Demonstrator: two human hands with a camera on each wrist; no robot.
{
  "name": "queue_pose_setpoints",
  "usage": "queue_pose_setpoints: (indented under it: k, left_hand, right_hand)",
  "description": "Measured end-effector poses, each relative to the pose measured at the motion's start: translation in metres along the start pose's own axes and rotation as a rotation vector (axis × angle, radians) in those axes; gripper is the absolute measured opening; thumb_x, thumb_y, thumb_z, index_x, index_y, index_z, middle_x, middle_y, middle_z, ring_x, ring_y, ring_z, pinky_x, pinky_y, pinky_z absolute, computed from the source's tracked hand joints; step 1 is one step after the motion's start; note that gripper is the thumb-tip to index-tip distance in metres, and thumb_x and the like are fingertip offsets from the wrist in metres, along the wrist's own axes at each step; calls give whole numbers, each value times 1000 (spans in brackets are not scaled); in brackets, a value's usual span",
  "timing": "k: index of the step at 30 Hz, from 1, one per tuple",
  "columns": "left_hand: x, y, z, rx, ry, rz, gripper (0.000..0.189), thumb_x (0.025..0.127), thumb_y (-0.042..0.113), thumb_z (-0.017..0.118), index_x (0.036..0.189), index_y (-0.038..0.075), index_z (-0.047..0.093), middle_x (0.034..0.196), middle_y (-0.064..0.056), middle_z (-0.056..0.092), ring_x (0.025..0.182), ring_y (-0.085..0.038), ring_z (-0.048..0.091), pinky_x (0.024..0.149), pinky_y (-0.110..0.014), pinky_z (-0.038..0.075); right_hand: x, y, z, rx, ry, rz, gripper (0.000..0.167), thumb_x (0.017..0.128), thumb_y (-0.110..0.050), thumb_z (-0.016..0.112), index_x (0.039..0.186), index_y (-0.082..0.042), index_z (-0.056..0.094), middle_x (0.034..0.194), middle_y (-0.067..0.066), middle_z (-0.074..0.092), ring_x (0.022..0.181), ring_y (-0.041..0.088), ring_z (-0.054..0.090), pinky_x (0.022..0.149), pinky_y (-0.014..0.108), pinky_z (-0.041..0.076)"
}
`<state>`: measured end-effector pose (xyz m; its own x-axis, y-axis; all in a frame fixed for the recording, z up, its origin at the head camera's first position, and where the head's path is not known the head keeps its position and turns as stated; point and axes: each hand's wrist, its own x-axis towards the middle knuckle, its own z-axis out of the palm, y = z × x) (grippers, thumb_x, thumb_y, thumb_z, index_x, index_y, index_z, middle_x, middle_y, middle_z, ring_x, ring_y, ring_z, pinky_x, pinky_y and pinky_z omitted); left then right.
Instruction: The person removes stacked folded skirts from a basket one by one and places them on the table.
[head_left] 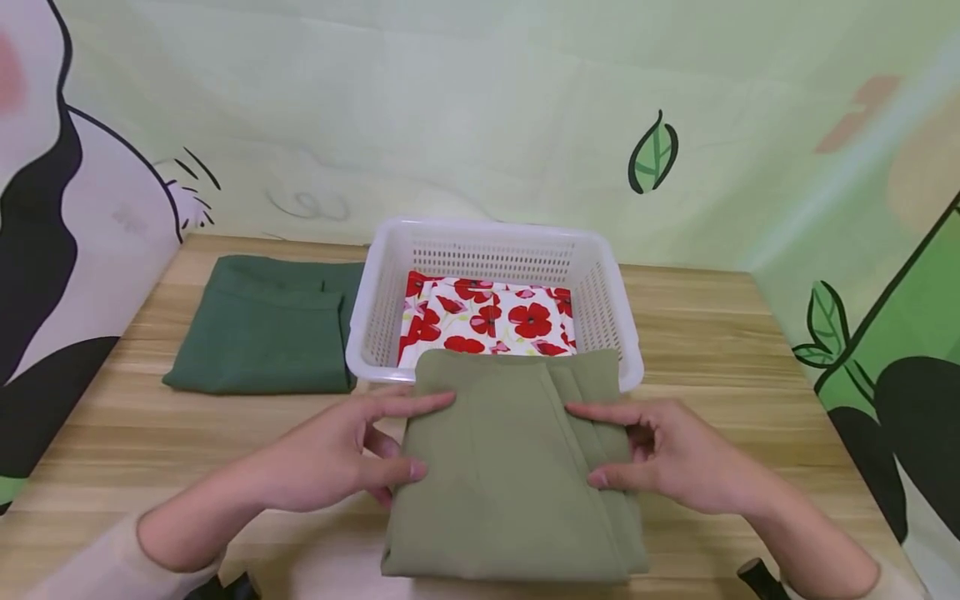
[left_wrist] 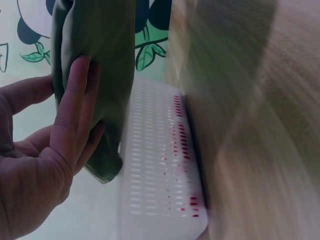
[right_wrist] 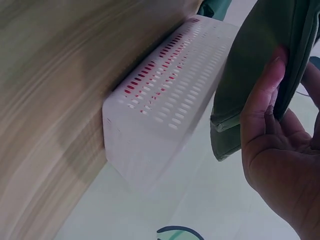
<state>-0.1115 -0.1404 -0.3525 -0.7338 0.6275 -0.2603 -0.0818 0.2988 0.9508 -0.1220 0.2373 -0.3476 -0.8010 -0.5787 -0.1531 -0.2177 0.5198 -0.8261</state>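
Observation:
Both hands hold a folded olive-green cloth (head_left: 510,475) above the table, its far edge over the near rim of a white plastic basket (head_left: 611,312). My left hand (head_left: 341,450) grips the cloth's left side, thumb and index finger on top, other fingers beneath. On the right side, my right hand (head_left: 667,454) pinches it the same way. Wrist views show fingers of each hand under the cloth (left_wrist: 107,65), which hangs clear of the tabletop. Inside the basket lies a folded white cloth with red flowers (head_left: 487,317), its near part hidden by the olive cloth.
A folded dark green cloth (head_left: 262,333) lies on the wooden table (head_left: 697,333) just left of the basket. Behind the table hangs a pale green printed backdrop (head_left: 487,108) with leaf drawings.

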Motion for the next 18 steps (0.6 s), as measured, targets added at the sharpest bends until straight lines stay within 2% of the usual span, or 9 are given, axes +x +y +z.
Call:
queue_pose_setpoints:
  k: [3,6,8,11,13,15,16,18]
  left_hand:
    - [0,-8,2,-10,8,-18,71,93,15,77,157,28,47,171,-18,20,85,-25,76,74,-43,64]
    - [-1,-17,3,-28,6,-29,71,93,14,78,156,28,48,173,-20,6,80,-24,75,73,-42,64]
    - [-1,-22,5,-46,-5,-25,71,92,14,78,155,28,49,173,-19,7,78,-24,75,72,-41,64]
    - [0,-29,6,-66,-20,-15,71,91,13,78,155,29,50,168,-16,20,77,-24,75,71,-42,64]
    - [2,-33,6,-61,-28,-11,73,91,12,79,155,30,49,151,-21,46,73,-24,73,70,-42,64]
    - [5,-36,6,-52,-46,-12,74,91,12,79,155,30,48,118,-18,68,70,-24,72,69,-42,63]
    - [6,-37,6,-47,-56,-14,75,90,12,79,155,31,47,102,-16,73,69,-24,72,68,-42,63]
    - [10,-39,6,-31,-73,-20,77,90,11,80,155,32,45,74,-14,72,66,-24,70,66,-39,62]
  right_hand:
    - [1,5,3,3,-20,15,67,83,-30,88,144,-19,64,62,-11,45,53,1,45,45,23,38]
    - [2,10,5,8,-45,37,69,82,-31,88,145,-21,62,57,-12,40,52,1,43,44,23,37]
    - [4,14,7,9,-58,52,71,81,-31,89,146,-22,61,56,-11,39,51,2,43,44,23,37]
    - [7,18,11,3,-71,72,75,79,-31,91,147,-22,59,57,-9,41,51,3,43,46,24,39]
    - [9,21,14,10,-79,81,77,79,-31,91,148,-22,58,63,-7,48,53,4,46,50,23,42]
    - [11,24,16,36,-96,85,80,79,-30,91,150,-21,55,77,-4,59,61,6,53,58,23,48]
    - [12,26,18,46,-104,84,81,79,-29,91,151,-21,53,85,-2,62,66,6,57,63,23,51]
    - [13,29,20,54,-112,82,84,79,-28,91,152,-20,50,91,-1,65,67,5,57,67,23,52]
